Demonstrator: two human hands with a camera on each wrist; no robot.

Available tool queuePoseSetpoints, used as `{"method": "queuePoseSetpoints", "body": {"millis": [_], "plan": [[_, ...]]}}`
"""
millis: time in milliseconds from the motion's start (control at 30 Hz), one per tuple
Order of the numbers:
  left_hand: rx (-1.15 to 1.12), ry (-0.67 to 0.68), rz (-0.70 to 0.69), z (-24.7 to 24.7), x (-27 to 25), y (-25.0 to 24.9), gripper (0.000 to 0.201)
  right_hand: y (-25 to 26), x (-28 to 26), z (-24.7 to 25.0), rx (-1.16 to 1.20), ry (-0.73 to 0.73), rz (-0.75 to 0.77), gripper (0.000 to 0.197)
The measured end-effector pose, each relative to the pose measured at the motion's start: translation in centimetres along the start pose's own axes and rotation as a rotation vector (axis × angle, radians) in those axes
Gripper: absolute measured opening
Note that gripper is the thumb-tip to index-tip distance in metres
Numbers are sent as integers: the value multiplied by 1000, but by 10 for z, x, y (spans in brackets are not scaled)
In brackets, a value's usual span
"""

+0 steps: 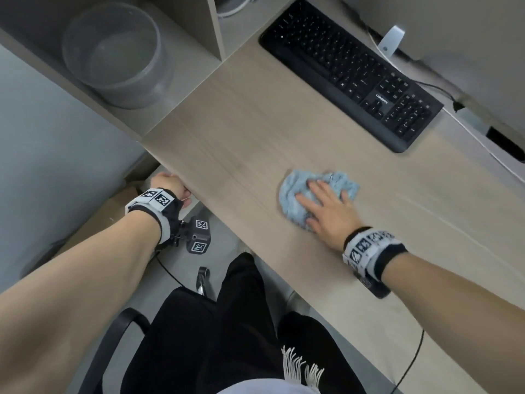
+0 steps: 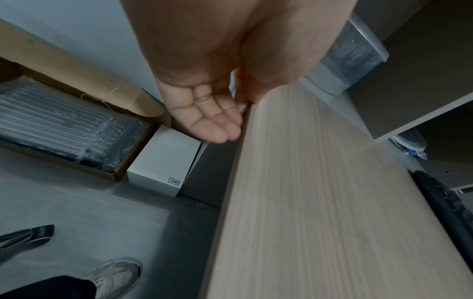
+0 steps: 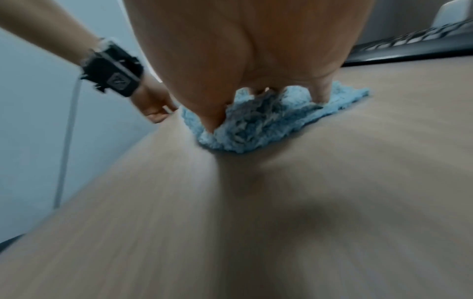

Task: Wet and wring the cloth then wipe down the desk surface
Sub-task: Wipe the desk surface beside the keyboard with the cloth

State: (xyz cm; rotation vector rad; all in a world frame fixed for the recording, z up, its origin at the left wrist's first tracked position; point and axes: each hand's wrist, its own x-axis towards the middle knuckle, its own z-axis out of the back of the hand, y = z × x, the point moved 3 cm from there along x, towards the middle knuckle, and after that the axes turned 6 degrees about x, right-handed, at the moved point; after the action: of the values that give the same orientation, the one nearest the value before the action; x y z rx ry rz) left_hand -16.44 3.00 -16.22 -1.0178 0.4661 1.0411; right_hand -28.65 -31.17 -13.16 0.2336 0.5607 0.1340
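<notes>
The near desk [image 1: 255, 132] edge is met by the left hand [image 1: 170, 186], whose relaxed, nearly straight fingers [image 2: 217, 129] lie along the edge and below it; nothing is held by it. A broad bare stretch of wood grain lies between that hand and the cloth [image 1: 295, 197], and more open surface extends to the right of it. The cloth is pale blue, fluffy and bunched into a crumpled wad. It is pressed flat on the desk under the right hand [image 1: 326, 211], whose spread, straight fingers [image 3: 321, 91] rest on top, cloth showing past the fingertips. Farther back, a black keyboard [image 1: 352, 72] lies well apart from the cloth; a grey bucket [image 1: 113, 52] stands at the far left.
</notes>
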Motion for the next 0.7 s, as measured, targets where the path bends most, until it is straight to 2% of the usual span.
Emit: {"method": "queuePoseSetpoints", "body": {"millis": [67, 133, 233, 333, 400, 467, 600, 700], "plan": [[-4, -9, -12, -2, -2, 2, 17, 18, 30, 8, 58, -49, -77, 62], [1, -19, -21, -2, -5, 1, 18, 47, 58, 10, 105, -82, -82, 63], [31, 1, -8, 0, -3, 1, 29, 101, 77, 1, 73, -80, 72, 71], [49, 20, -11, 2, 1, 3, 33, 138, 54, -26, -40, -6, 285, 81], [54, 6, -34, 3, -2, 1, 24, 136, 27, -43, -93, 2, 398, 79], [39, 23, -38, 4, -8, -1, 18, 112, 7, -53, -85, 12, 444, 72], [-6, 112, -16, 9, -7, 2, 22, 73, 16, -34, -44, 20, 387, 59], [8, 78, -41, 10, -4, 3, 21, 85, 48, -10, -58, 2, 325, 60]]}}
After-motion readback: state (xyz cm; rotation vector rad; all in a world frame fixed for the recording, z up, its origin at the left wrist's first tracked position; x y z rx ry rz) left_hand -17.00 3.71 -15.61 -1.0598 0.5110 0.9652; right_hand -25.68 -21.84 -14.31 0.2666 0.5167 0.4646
